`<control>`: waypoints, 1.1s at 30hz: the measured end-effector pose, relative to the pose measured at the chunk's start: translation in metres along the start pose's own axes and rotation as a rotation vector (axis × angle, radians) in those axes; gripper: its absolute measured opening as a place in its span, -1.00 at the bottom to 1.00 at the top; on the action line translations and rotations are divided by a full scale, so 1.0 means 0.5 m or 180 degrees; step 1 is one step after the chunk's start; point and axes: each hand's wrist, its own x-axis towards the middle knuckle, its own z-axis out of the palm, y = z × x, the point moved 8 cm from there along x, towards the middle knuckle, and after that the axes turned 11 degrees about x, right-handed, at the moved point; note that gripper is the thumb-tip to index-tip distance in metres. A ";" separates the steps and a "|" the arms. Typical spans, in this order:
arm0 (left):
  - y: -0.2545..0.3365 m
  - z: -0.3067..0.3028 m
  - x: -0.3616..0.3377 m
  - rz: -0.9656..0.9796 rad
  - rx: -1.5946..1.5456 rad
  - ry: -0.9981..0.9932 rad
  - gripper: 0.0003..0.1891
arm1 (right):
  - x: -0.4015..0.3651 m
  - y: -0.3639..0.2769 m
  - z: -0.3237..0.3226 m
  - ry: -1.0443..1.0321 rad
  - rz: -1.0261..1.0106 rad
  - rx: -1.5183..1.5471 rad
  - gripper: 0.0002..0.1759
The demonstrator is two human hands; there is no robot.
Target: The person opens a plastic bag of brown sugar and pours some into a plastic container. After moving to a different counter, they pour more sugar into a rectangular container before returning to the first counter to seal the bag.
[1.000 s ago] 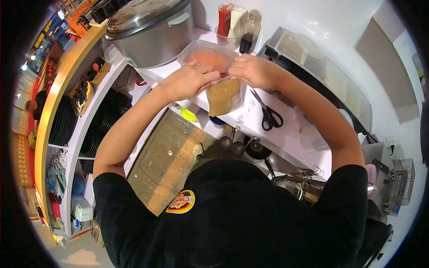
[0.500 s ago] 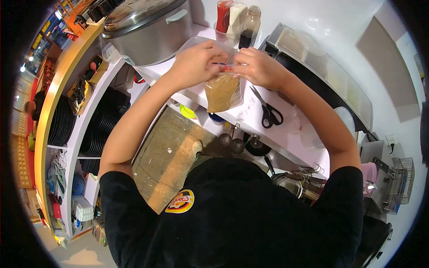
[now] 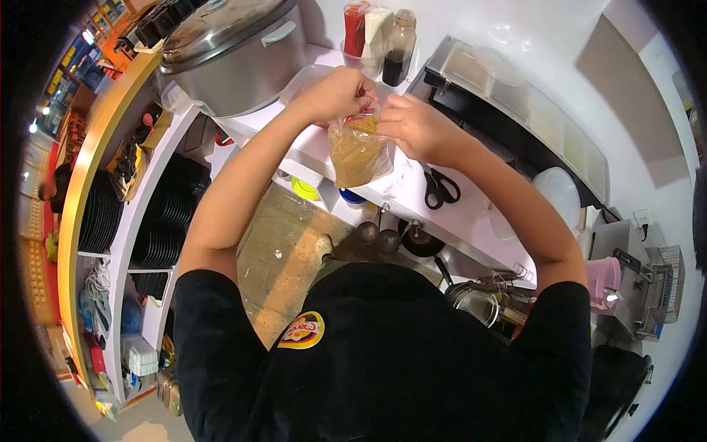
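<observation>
A clear plastic bag of brown powder point(image 3: 357, 158) hangs upright over the near edge of the white counter point(image 3: 482, 202). My left hand point(image 3: 345, 94) pinches the bag's top at its left side, where a bit of red print shows. On the right side of the top, my right hand point(image 3: 416, 127) grips the plastic with bent fingers. The bag's mouth lies between both hands; whether it is open is hard to make out. Black-handled scissors point(image 3: 442, 189) lie on the counter just right of the bag, their blades partly hidden by my right hand. Behind my hands sits a clear plastic container point(image 3: 305, 79).
A large silver cooker point(image 3: 236, 62) stands at the back left. Beside it are a red sauce bottle point(image 3: 355, 29), a white one point(image 3: 375, 33) and a dark-liquid bottle point(image 3: 398, 51). A lidded topping case point(image 3: 515, 103) lines the wall. Pans and ladles point(image 3: 387, 239) hang below.
My hands have drawn slightly apart at the bag's top, the right one lower and turned. More of the bag's upper part and the powder shows between them. The view has shifted a little.
</observation>
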 end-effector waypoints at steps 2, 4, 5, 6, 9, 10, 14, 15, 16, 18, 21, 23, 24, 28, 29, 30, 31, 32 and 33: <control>-0.004 -0.002 0.002 -0.0028 -0.0115 0.0006 -0.88 | 0.000 -0.007 0.002 -0.0048 0.0029 -0.0104 -0.83; -0.005 -0.008 -0.001 -0.0017 -0.0076 0.0041 -0.88 | 0.002 -0.009 0.005 -0.0149 0.0118 -0.0134 -0.86; -0.005 -0.011 -0.003 -0.0010 -0.0060 0.0053 -0.88 | 0.002 -0.008 0.009 -0.0198 0.0169 -0.0145 -0.87; -0.017 -0.014 -0.008 -0.0242 -0.0066 0.0019 -0.86 | 0.001 0.000 0.006 -0.0113 0.0210 -0.0031 -0.90; -0.059 -0.023 -0.050 -0.0803 -0.0849 0.0093 -0.69 | -0.004 0.021 -0.003 0.0108 0.0333 0.0272 -0.93; -0.081 -0.021 -0.077 -0.0884 -0.1609 0.0238 -0.59 | -0.005 0.023 -0.009 0.0172 0.0367 0.0333 -0.93; -0.109 0.072 -0.217 -0.0633 -0.3043 0.0682 -0.02 | -0.015 0.029 -0.007 0.0549 0.0299 0.0343 -0.90; -0.084 0.113 -0.234 -0.0605 -0.3386 0.0575 0.14 | -0.011 0.023 -0.014 0.0547 0.0283 0.0287 -0.89; -0.078 0.176 -0.253 -0.0976 -0.3633 0.0500 0.31 | -0.010 0.023 -0.017 0.0602 0.0313 0.0338 -0.89; -0.045 0.218 -0.242 -0.0909 -0.3137 0.0763 0.31 | -0.006 0.023 -0.019 0.0690 0.0361 0.0437 -0.89; -0.032 0.229 -0.224 -0.0911 -0.2838 0.1525 0.13 | -0.011 0.008 -0.035 0.0961 0.0701 0.0100 -0.83; -0.038 0.240 -0.218 -0.1093 -0.2865 0.1692 0.10 | -0.041 -0.003 -0.050 0.1453 0.1308 -0.0065 -0.67; -0.040 0.244 -0.217 -0.1191 -0.2876 0.1793 0.09 | -0.071 -0.013 -0.060 0.1788 0.1739 -0.0388 -0.62; -0.025 0.231 -0.214 -0.1114 -0.3169 0.2061 -0.03 | -0.244 -0.070 -0.023 0.2478 0.3163 -0.1467 -0.41; -0.029 0.227 -0.216 -0.1141 -0.3121 0.2045 -0.04 | -0.289 -0.076 -0.002 0.2376 0.3501 -0.1581 -0.41; -0.032 0.222 -0.218 -0.1172 -0.3074 0.2025 -0.05 | -0.331 -0.079 0.016 0.2263 0.3842 -0.1693 -0.40; -0.033 0.214 -0.219 -0.1197 -0.3025 0.2003 -0.06 | -0.362 -0.081 0.028 0.2152 0.4070 -0.1820 -0.47; -0.035 0.206 -0.221 -0.1214 -0.3047 0.1985 -0.06 | -0.391 -0.078 0.037 0.2040 0.4296 -0.1950 -0.53; -0.036 0.191 -0.225 -0.1224 -0.3068 0.1962 -0.06 | -0.414 -0.070 0.049 0.1939 0.4218 -0.1871 -0.58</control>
